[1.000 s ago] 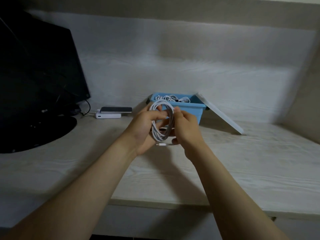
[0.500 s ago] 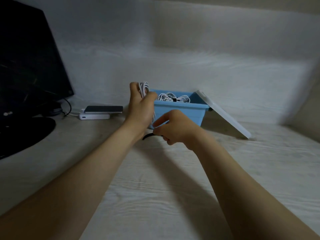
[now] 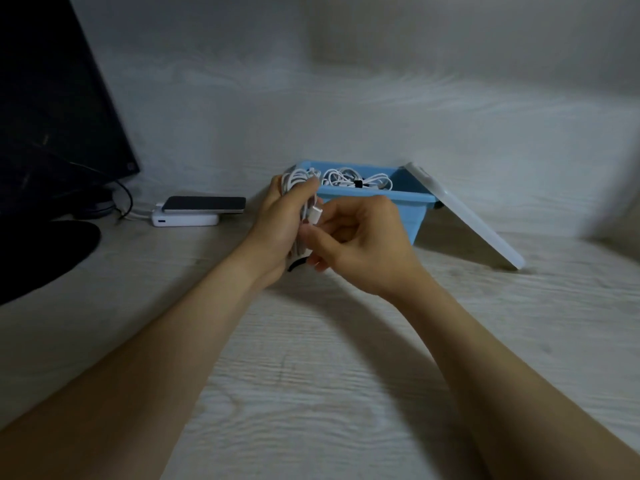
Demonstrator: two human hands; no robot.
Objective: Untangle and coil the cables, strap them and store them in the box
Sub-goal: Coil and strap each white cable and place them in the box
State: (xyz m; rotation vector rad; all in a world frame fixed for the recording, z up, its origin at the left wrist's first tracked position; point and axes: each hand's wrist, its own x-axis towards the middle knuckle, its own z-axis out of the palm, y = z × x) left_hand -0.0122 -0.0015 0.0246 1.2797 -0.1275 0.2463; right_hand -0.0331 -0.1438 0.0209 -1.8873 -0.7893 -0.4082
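My left hand (image 3: 277, 223) grips a coiled white cable (image 3: 298, 183) just in front of the blue box (image 3: 405, 199). One white plug of that cable (image 3: 316, 213) sticks out between the hands. My right hand (image 3: 360, 244) is closed against the coil's lower part, and a black strap (image 3: 295, 265) shows below its fingers. Inside the box lie other white cables (image 3: 353, 178), one bound with a black strap.
The box's white lid (image 3: 460, 220) leans against its right side. A phone (image 3: 204, 204) lies on a white power bank (image 3: 187, 220) to the left. A dark monitor (image 3: 52, 109) and its round base (image 3: 38, 251) fill the far left of the wooden desk (image 3: 329, 375).
The left hand lowered the coil from above the box rim to in front of it. The right hand rose from the desk with the black strap and met the coil.
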